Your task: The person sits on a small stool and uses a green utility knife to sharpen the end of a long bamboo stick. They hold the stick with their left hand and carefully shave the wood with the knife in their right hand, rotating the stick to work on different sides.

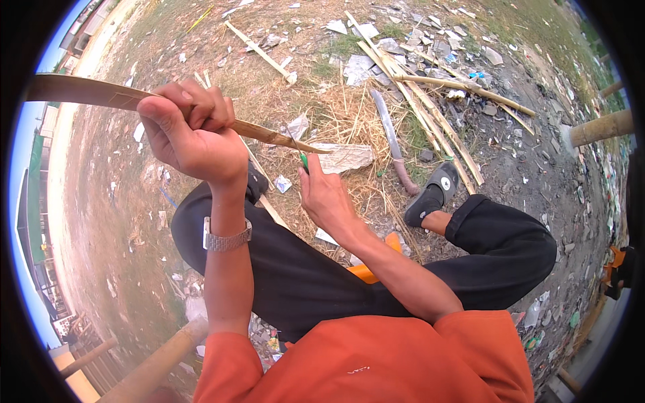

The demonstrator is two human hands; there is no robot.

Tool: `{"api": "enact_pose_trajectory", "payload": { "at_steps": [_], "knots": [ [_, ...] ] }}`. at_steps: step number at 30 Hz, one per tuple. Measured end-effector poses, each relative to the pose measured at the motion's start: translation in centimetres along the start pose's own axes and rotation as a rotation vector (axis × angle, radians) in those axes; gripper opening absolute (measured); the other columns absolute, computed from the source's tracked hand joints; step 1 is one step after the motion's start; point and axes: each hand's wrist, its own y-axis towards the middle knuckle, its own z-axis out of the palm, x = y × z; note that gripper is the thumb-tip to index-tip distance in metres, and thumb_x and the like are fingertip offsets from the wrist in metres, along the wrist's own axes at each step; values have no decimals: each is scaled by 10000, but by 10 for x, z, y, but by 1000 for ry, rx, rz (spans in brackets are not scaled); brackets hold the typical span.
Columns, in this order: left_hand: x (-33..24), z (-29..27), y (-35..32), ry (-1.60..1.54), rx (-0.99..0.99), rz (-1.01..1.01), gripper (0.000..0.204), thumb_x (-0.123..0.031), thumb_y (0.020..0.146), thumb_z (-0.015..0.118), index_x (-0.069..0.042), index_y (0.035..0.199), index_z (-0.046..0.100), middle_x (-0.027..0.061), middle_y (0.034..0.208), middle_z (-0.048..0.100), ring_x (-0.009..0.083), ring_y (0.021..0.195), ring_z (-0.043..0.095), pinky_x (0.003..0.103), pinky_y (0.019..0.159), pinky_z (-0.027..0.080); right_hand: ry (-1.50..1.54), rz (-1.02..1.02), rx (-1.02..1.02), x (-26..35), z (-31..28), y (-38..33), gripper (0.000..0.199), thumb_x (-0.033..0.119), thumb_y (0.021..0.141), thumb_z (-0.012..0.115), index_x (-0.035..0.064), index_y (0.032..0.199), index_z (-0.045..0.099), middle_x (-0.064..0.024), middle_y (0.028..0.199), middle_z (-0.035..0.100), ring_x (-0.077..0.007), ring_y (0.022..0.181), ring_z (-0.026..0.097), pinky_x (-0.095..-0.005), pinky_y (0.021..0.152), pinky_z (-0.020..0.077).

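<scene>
One orange-red tee [363, 356] nearest, w/ black trousers [302, 275] just past it, knees bent out left & right. Thick bamboo pole [158, 363] near left. Orange obj. [366, 272] b/w the legs, partly under right forearm; kind unclear. Metal-band watch [227, 235] on left wrist. Right hand [329, 198]: fingers curled in, gripping a small green-handled knife [305, 162]; thin blade crosses the bamboo strip [269, 133] close to its right tip, exact contact too small to tell. Left hand [195, 127]: fist wrapped round same strip, left of the knife, thumb up vs. the near side. Strip's held off the ground, in front of the body, running out to the view's left edge.

Farther: dark grey shoe [437, 191] on right foot; crumpled pale sheet [349, 158] on ground by strip's tip; dry straw-like bits [349, 121] around it. Machete [386, 124] lies just right of those, handle end near the shoe. Long split-bamboo slats [430, 114] right of machete, w/ a round bamboo stick [470, 88] across. Far left-of-ctr, another slat [262, 52]; scattered litter [359, 68] far, nr the slats' tops.
</scene>
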Motion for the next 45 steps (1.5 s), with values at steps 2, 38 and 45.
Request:
{"api": "enact_pose_trajectory", "payload": {
  "at_steps": [2, 38, 45],
  "knots": [
    [1, 0, -2, -25, 25, -8, 413, -454, 969, 420, -113, 741, 370, -35, 563, 261, 49, 437, 176, 217, 396, 132, -33, 25, -35, -42, 25, 3, 198, 200, 960, 408, 23, 1039, 363, -316, 664, 573, -518, 683, 569, -585, 628, 438],
    [1, -10, 2, -8, -7, 12, 418, -462, 962, 432, -114, 740, 371, -39, 558, 247, 53, 446, 171, 219, 401, 132, -199, 151, -80, -105, 49, 40, 205, 225, 961, 398, 30, 1022, 390, -321, 733, 593, -516, 733, 584, -581, 659, 454],
    [0, -5, -2, -15, 10, 8, 413, -462, 966, 422, -110, 753, 390, -39, 557, 249, 49, 447, 165, 218, 404, 131, -149, 176, -59, -103, 54, 29, 226, 236, 964, 396, 26, 1048, 391, -308, 719, 596, -499, 726, 592, -572, 668, 454]
  ]
}}
